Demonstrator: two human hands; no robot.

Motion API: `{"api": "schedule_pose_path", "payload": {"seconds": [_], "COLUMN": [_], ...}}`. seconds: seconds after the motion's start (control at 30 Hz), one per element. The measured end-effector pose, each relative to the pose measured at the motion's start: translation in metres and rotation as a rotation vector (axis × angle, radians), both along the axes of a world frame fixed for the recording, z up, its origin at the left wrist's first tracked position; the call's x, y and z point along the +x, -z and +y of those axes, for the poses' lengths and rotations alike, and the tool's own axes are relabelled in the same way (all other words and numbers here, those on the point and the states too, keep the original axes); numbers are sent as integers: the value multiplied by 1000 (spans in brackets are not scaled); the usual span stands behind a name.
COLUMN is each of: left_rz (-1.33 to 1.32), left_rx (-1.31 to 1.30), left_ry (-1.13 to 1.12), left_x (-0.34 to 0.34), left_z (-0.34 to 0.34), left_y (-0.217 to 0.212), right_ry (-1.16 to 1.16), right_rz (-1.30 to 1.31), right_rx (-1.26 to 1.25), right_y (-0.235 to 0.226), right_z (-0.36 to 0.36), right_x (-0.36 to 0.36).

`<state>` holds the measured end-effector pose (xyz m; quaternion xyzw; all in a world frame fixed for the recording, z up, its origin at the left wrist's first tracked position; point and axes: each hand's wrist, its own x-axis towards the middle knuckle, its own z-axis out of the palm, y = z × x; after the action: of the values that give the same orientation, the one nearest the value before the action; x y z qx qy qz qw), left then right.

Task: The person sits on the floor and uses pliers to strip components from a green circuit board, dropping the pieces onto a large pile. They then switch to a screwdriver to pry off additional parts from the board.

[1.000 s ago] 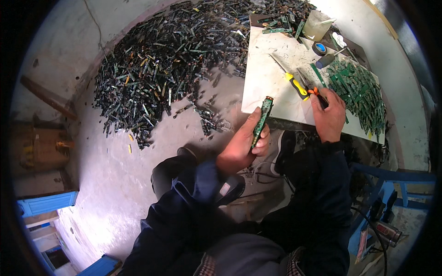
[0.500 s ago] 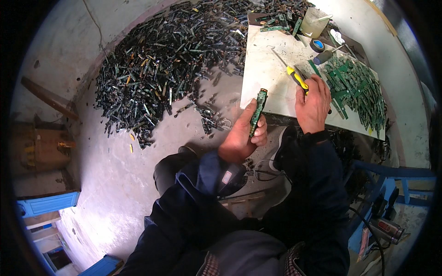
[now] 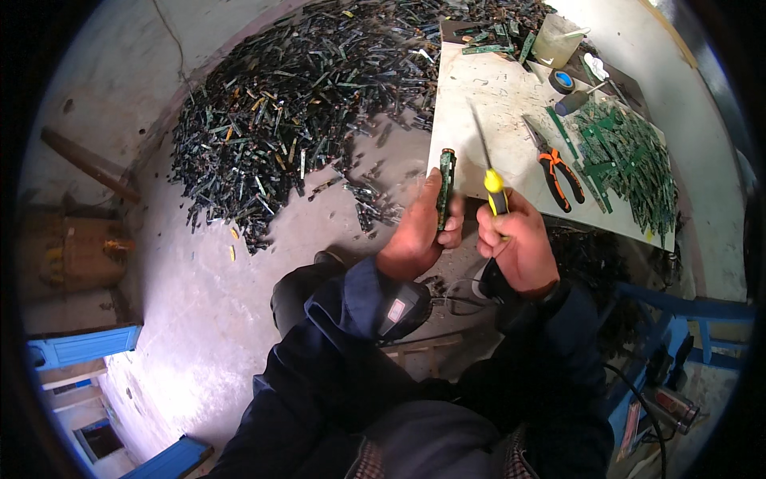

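Observation:
Gripped upright in my left hand is a narrow green and dark circuit-board strip, thumb along one side and fingers curled round the other. My right hand is closed round the yellow and black handle of a screwdriver, whose long thin shaft points up and away over the white board. The two hands are side by side and apart, and the screwdriver does not touch the strip. Beyond my right hand, pliers with orange and black handles lie on the board.
A heap of green strips covers the board's right side. Blue tape, a dark-handled tool and a cloudy plastic cup stand behind. A large pile of dark strips spreads over the floor. Blue wooden furniture is at right.
My right hand has lifted the screwdriver off the board and drawn it nearer, to the left beside the strip. The pliers now show fully. My left hand keeps the strip, now more upright.

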<state>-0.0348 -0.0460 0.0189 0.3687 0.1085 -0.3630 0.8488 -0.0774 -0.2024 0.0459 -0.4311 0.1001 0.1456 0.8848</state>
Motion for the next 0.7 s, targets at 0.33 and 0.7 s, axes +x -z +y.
{"api": "schedule_pose_path", "payload": {"seconds": [0.33, 0.7], "left_rz": [-468, -459], "left_rx": [594, 519], "left_ry": [-128, -153], "left_x": [-2, -3], "left_z": [2, -5], "left_y": [-1, 4], "right_ry": [-27, 108], "right_rz": [-384, -174], "right_rx": [-828, -629], "right_y": [13, 9], "right_z": [36, 49], "right_x": [-15, -16]}}
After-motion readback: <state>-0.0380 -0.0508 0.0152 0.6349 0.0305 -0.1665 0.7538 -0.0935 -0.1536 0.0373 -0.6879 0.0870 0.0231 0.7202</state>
